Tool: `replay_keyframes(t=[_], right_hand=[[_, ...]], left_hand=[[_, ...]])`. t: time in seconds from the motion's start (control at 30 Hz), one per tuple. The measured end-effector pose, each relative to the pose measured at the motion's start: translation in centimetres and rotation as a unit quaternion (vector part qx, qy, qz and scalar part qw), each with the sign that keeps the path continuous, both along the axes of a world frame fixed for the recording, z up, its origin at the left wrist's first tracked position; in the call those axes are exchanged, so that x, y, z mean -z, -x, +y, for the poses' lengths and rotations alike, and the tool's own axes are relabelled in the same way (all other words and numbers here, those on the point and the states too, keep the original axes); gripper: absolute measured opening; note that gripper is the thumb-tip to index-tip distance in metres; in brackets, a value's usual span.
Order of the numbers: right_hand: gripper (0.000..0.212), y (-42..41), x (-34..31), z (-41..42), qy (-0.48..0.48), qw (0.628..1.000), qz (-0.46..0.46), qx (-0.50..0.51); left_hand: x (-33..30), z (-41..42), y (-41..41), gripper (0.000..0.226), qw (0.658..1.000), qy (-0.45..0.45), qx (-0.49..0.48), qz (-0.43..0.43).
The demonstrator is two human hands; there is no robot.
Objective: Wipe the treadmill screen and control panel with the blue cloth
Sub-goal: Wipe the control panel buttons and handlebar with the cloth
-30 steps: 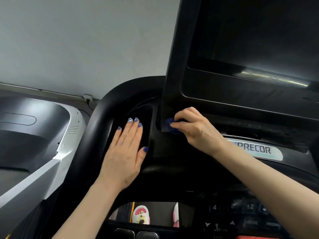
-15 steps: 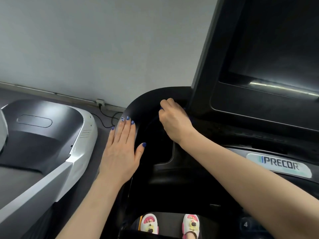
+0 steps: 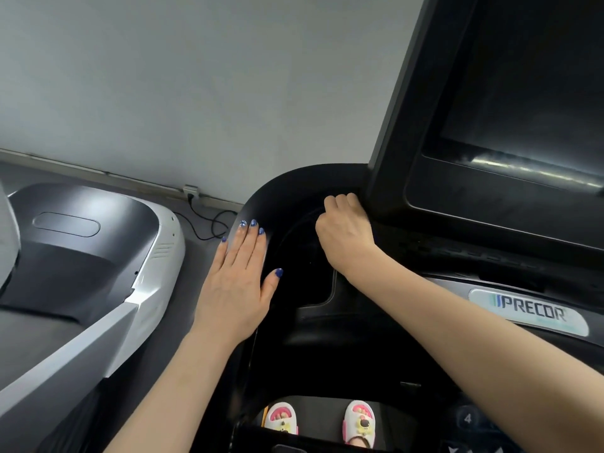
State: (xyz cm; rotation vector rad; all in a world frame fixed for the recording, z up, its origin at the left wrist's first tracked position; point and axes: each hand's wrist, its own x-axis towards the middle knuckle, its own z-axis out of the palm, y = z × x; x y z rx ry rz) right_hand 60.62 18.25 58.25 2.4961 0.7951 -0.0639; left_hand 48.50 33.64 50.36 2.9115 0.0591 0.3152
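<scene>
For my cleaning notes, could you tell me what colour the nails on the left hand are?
Dark blue polish on the left hand, clearest in the head view.

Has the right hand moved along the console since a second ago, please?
Yes. The right hand has gone from the bottom left corner of the screen housing up and leftward, and now sits at the housing's left edge beside the curved black surround.

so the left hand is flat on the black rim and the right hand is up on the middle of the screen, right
Not quite. The left hand is flat on the black rim, but the right hand is a closed fist at the lower left corner of the screen frame, not on its middle. The head view shows this.
</scene>
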Motion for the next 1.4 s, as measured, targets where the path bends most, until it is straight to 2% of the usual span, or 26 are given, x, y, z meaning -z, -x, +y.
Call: replay_keyframes(t=[0.13, 0.2, 0.3, 0.43, 0.53, 0.67, 0.8, 0.9, 1.0, 1.07, 1.17, 1.3, 1.4], right_hand=[[0.007, 2.0, 1.0, -2.0, -0.093, 0.994, -0.027, -0.06], [0.014, 2.6, 1.9, -3.0, -0.173, 0.979, -0.054, -0.093], [0.014, 3.9, 3.5, -5.0, -0.252, 0.958, -0.045, -0.127], [0.03, 5.3, 3.6, -7.4, -0.326, 0.937, 0.046, -0.118], [0.021, 6.5, 2.2, -8.6, -0.397, 0.901, 0.127, -0.116], [0.02, 8.0, 1.9, -9.9, -0.387, 0.891, 0.187, -0.148], [0.022, 8.6, 2.9, -9.5, -0.4, 0.892, 0.187, -0.102], [0.02, 10.3, 3.6, -6.9, -0.388, 0.891, 0.203, -0.123], [0.026, 10.1, 3.3, -6.5, -0.381, 0.887, 0.239, -0.103], [0.032, 10.1, 3.1, -6.3, -0.398, 0.882, 0.231, -0.101], [0.032, 11.7, 4.0, -4.0, -0.4, 0.879, 0.205, -0.16], [0.023, 12.6, 5.8, -1.9, -0.345, 0.899, 0.196, -0.184], [0.028, 14.0, 6.6, -2.8, -0.307, 0.9, 0.192, -0.242]], left_hand=[[-0.1, 0.0, 0.2, 0.068, 1.0, -0.012, 0.009, 0.006], [-0.1, 0.0, 0.5, 0.068, 1.0, -0.018, 0.017, 0.008], [0.2, 0.0, 1.6, 0.066, 0.999, -0.022, 0.027, 0.008], [0.4, 0.1, 3.5, 0.066, 0.999, -0.016, 0.038, 0.021], [0.2, -0.1, 5.3, 0.065, 0.998, -0.01, 0.048, 0.025], [0.1, -0.3, 7.3, 0.063, 0.998, -0.012, 0.055, 0.033], [-0.1, -0.5, 8.5, 0.062, 0.997, -0.009, 0.056, 0.043], [-0.2, -0.6, 9.2, 0.062, 0.997, -0.01, 0.05, 0.051], [-0.5, -0.4, 9.9, 0.063, 0.998, 0.003, 0.041, 0.054], [-0.4, -0.3, 10.4, 0.062, 0.998, 0.01, 0.033, 0.051], [-0.2, -0.2, 11.1, 0.06, 0.998, 0.019, 0.026, 0.046], [-0.3, -0.1, 11.7, 0.06, 0.999, 0.019, 0.019, 0.047], [-0.3, -0.1, 11.9, 0.059, 0.999, 0.006, 0.018, 0.045]])
